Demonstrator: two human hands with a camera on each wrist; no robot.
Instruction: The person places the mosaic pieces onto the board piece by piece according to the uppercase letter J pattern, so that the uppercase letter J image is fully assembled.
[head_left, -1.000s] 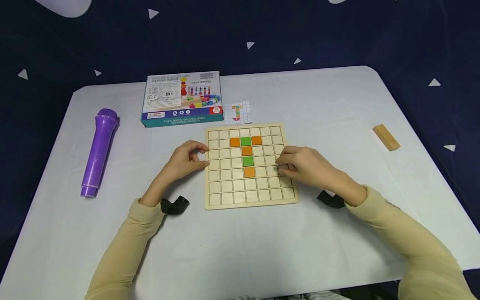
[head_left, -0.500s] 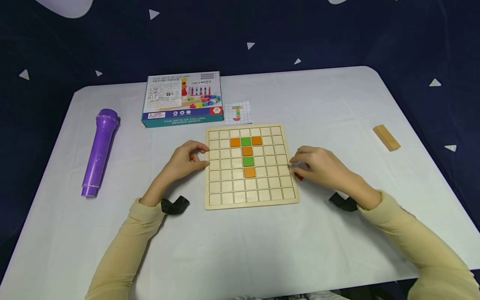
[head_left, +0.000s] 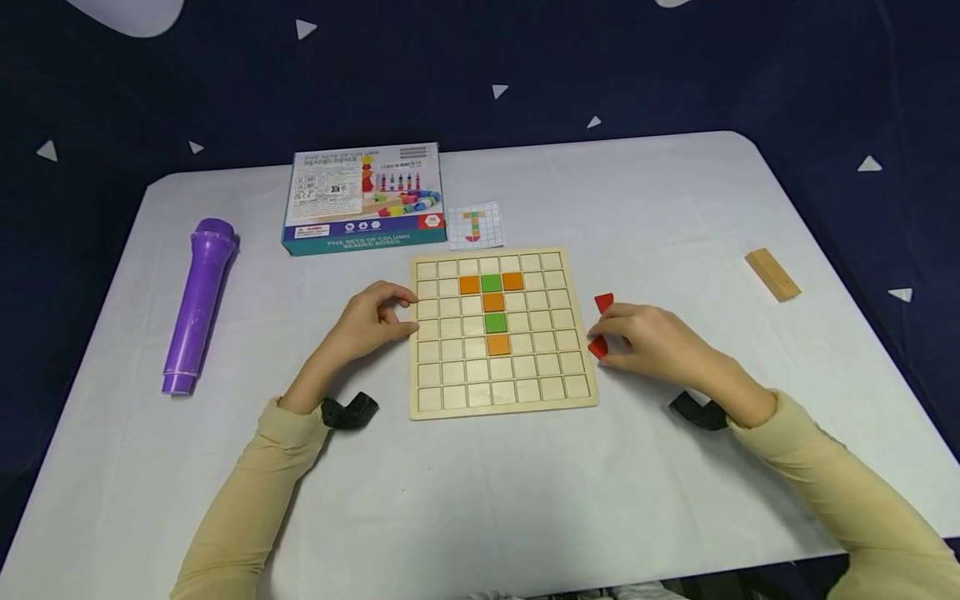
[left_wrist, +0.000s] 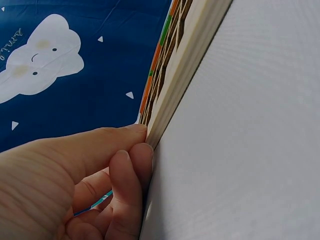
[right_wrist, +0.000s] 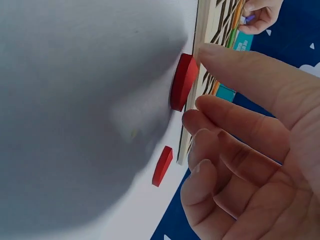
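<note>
A wooden grid board (head_left: 457, 398) lies mid-table with orange and green square tiles (head_left: 495, 322) set in a T shape. My left hand (head_left: 367, 321) holds the board's left edge with thumb and index fingertips, also seen up close in the left wrist view. Just off the right edge, my right hand (head_left: 652, 337) hovers with thumb and fingers apart around a red quarter-round piece (right_wrist: 185, 82) on the cloth. A second red piece (head_left: 604, 302) lies farther back, partly beside the fingers. No piece is seen in the right hand's grasp.
Behind the board lies a pattern card (head_left: 476, 225) beside a bead-toy box (head_left: 365, 200). A purple tube-shaped object (head_left: 198, 304) lies at left. A small wooden block (head_left: 772, 275) is at far right. White cloth covers the table (head_left: 480, 500).
My right hand has moved right, off the board's edge onto the cloth, and its fingers have spread, baring two red pieces. The left hand has stayed at the board's left edge.
</note>
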